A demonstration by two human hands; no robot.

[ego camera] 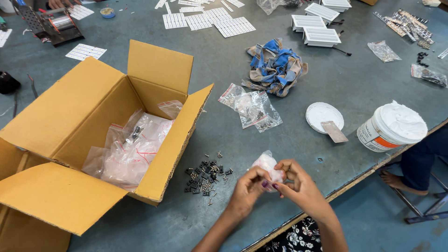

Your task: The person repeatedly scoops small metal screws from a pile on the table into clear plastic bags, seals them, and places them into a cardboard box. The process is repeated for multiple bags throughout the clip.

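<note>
Clear plastic: one small bag [267, 164] is pinched between the fingers [259, 179] of the left hand [246, 192] and right hand [298, 185], both clamped on it just above the surface [289, 112] edge. One pile of dark screws [205, 177] lies just left. One open brown carton [93, 135] holds several red-striped clear bags. One round white tub [393, 127] stands right; three white vents [316, 22] sit beyond.

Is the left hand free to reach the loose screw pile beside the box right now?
Probably not: the left hand pinches a small plastic bag with the right hand. The screw pile itself lies unobstructed.
</note>
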